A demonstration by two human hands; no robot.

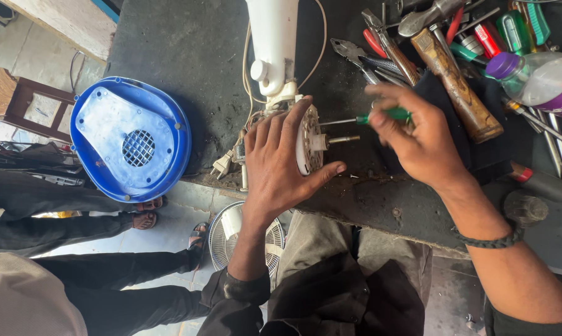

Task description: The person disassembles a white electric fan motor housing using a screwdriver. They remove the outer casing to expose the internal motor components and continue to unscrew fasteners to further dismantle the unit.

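Head view looked straight down on a dark, grimy counter (187, 56). The left hand (281, 158) lay spread over a round fan motor (308, 142), its grip clamped around the casing and the thumb reaching under the short steel shaft (343, 139) that stuck out to the right. The motor sat at the counter's near edge, joined to a white fan neck (273, 43) with pale wires (248, 81) trailing beside it. The right hand (418, 140) had its grip closed on a green-handled screwdriver (383, 116), the blade aimed at the motor's face. By its look the motor was heavy, stiff and likely greasy, best held around the rim as shown, away from the shaft and wires. A blue fan cover (131, 140) rested to the left. Loose tools, among them pliers (355, 56) and a wooden-handled hammer (458, 81), and a plastic bottle (542, 78) crowded the right. Below the counter edge stood a fan guard (222, 236) on the floor, beside another person's sandalled feet (145, 219).
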